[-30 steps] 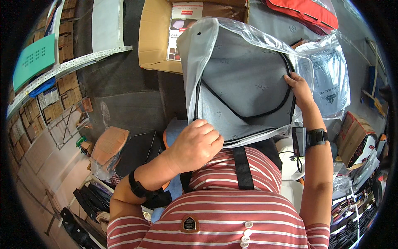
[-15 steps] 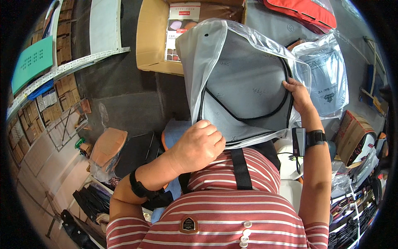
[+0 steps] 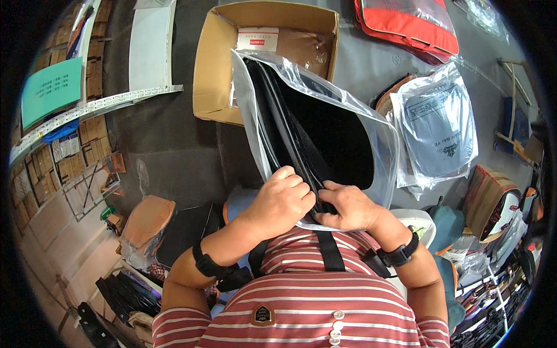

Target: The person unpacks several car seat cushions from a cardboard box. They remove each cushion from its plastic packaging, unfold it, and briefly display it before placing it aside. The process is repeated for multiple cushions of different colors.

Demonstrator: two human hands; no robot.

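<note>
A translucent white plastic bag lies across my lap, its mouth toward my body. Inside it are black mats, with shiny dark edges folded along the left side. At the bag's near left corner, my left hand is closed in a fist around the bag's edge. My right hand reaches into the mouth just beside it, with thumb and fingers pinching the near edge of the black mat. The fingertips of both hands are partly hidden by the folds.
An open cardboard box stands beyond the bag, holding a printed package. To the right lie a clear-wrapped grey packet and a red case. A white shelf rack is at left; a carton stands at right.
My right hand has moved from the bag's far right side to its near edge beside my left hand. The grey underside has turned away, and black surfaces now show.
</note>
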